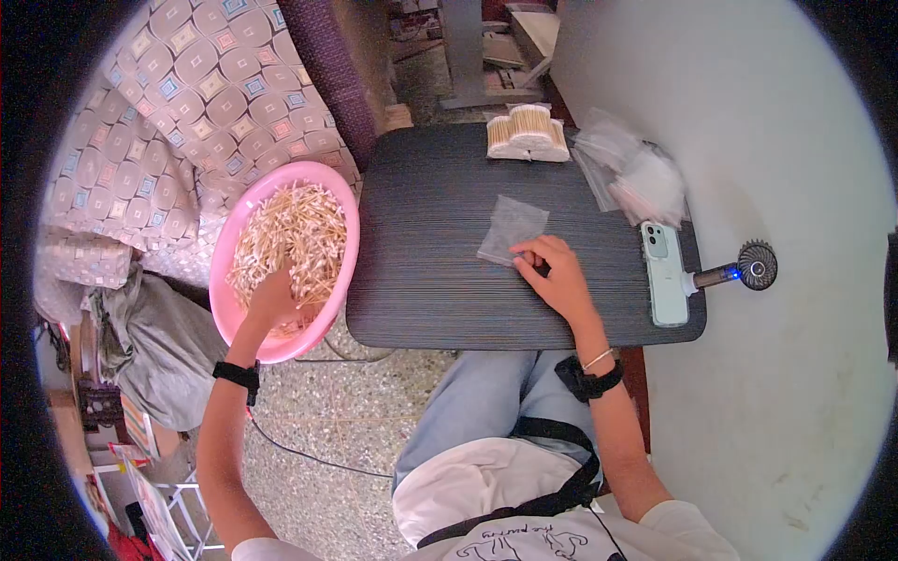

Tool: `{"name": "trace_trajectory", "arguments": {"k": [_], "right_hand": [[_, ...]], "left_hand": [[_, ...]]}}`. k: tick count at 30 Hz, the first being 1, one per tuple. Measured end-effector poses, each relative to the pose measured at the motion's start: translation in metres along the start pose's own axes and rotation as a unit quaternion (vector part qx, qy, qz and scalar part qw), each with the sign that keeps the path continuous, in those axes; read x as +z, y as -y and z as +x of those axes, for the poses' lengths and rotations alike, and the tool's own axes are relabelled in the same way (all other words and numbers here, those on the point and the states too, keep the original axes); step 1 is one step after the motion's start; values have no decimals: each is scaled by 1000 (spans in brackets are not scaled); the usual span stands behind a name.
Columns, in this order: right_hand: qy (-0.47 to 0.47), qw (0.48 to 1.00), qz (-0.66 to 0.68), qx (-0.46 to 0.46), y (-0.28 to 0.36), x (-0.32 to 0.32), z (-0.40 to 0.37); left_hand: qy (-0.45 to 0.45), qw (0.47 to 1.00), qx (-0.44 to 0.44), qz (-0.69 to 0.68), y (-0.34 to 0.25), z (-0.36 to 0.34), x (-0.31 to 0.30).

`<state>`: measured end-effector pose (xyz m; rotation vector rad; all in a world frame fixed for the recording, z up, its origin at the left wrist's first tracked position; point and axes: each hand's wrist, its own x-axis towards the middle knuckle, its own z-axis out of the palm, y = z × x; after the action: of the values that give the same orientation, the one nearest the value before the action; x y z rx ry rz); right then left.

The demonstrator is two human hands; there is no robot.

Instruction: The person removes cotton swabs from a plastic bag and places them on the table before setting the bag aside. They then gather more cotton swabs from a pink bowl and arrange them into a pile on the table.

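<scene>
My left hand [273, 295] reaches into a pink basin [348, 245] heaped with wooden-stemmed cotton swabs [297, 220]. Its fingers are sunk among the swabs, so their grip is hidden. On the dark table, my right hand [552, 271] rests with fingertips at the lower right edge of a small clear plastic bag [513, 226], which lies flat and looks empty. The thumb and index finger are slightly apart, with the other fingers loosely bent. Bundled cotton swabs in a clear pack [527, 136] stand at the table's far edge.
A pile of clear plastic bags [645, 182] lies at the table's far right. A phone [666, 280] lies below it, beside a small fan [756, 265] at the right edge. A wall [748, 402] borders the right side. Patterned fabric [215, 84] covers furniture behind the basin.
</scene>
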<state>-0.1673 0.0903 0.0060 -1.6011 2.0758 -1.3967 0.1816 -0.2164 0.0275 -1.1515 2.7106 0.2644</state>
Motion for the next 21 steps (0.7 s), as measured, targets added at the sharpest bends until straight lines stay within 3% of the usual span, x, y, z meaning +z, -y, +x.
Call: {"name": "trace_trajectory", "arguments": {"k": [2, 5, 6, 10, 21], "right_hand": [[1, 1000, -4, -4, -2, 1, 1], [-2, 1000, 1, -6, -2, 0, 0], [-4, 1000, 3, -6, -2, 0, 0], [0, 1000, 11, 0, -2, 1, 0], [5, 1000, 5, -1, -3, 0, 1]], "left_hand": [[-43, 999, 28, 16, 0, -5, -8], [-38, 998, -41, 17, 5, 1, -21], [-76, 997, -10, 0, 9, 1, -26], [-121, 986, -71, -90, 9, 2, -38], [-57, 997, -42, -2, 1, 3, -10]]}}
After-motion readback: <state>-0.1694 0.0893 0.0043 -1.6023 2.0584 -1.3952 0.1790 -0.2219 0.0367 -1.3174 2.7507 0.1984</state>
